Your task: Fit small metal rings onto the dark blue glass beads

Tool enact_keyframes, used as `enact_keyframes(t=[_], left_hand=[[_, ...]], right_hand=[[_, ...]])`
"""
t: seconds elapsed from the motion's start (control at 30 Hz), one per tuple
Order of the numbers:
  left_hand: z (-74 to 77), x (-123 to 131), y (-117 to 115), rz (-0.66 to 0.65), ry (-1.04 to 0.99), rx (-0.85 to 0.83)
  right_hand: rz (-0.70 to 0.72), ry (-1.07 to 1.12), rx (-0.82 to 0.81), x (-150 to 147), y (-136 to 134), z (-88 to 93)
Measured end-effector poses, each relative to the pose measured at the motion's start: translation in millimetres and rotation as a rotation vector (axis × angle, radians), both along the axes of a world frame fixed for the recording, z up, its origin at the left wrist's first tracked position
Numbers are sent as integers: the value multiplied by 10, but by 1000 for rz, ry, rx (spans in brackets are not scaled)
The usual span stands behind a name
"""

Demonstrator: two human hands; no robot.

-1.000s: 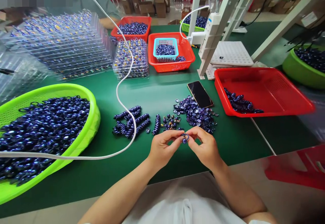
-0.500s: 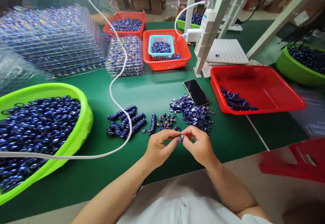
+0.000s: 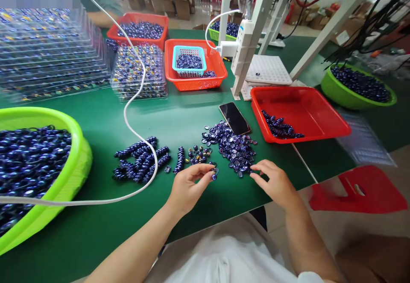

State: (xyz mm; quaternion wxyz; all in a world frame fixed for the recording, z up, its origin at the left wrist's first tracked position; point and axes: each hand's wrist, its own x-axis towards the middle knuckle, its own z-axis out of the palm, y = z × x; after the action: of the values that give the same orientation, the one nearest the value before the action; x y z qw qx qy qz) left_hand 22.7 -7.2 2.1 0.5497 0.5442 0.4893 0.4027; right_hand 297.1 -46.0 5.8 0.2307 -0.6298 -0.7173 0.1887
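My left hand (image 3: 192, 184) pinches a small dark loop with a shiny blue bead (image 3: 214, 175) between thumb and fingertips, above the green table. At the right edge of a pile of small, shiny blue cup-shaped pieces (image 3: 235, 150), my right hand (image 3: 272, 180) has its thumb and index finger slightly apart around the outermost pieces. A few small round beads with gold parts (image 3: 198, 154) lie just beyond my left hand. Left of these is a short stacked row of blue pieces (image 3: 180, 159), and further left several longer rows (image 3: 141, 159) lie in a heap.
A white cable (image 3: 126, 116) loops across the left side over a green basket (image 3: 80, 146) of beaded loops. A phone (image 3: 235, 118) touches the pile. Right of it stands a red tray (image 3: 320, 112). Stacked clear trays (image 3: 57, 56) and a power strip (image 3: 242, 45) on a post stand further back.
My hands, together at the beaded loop before, are now apart. The right has moved right to the pile's edge; the left keeps the loop. The whole view has shifted.
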Motion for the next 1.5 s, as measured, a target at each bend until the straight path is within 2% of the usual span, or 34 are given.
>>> enact_keyframes(t=[0.17, 0.3, 0.4, 0.5, 0.7, 0.83, 0.97, 1.03, 1.13, 1.27, 1.33, 1.5], left_hand=[[8, 30, -6, 14, -5, -9], [13, 40, 7, 26, -12, -27], [26, 30, 14, 28, -56, -54], [54, 23, 10, 14, -134, -99], [118, 43, -22, -138, -367, -157], [86, 20, -16, -142, -443, -167], [53, -35, 19, -88, -481, -171], [64, -55, 38, -68, -522, -189], [93, -58, 62, -23, -599, -229], [84, -17, 78, 78, -632, -265], [58, 2, 80, 111, -627, -281], [15, 3, 87, 153, -593, -271]], right_hand=[[-55, -133, 84, -151, -15, -214], [-67, -144, 152, -184, 34, -249], [-70, -52, 199, -182, 38, -196], [-70, 145, 230, -277, 19, -96], [-17, 443, 249, -778, 64, 44], [47, 361, 359, -1024, 179, 50], [83, 207, 416, -1055, 271, 91], [88, 212, 423, -1040, 289, 126], [85, 408, 358, -1049, 278, 165], [16, 816, 42, -1146, 243, 142], [-21, 934, -53, -1202, 237, 109], [-59, 1005, -44, -1258, 244, 60]])
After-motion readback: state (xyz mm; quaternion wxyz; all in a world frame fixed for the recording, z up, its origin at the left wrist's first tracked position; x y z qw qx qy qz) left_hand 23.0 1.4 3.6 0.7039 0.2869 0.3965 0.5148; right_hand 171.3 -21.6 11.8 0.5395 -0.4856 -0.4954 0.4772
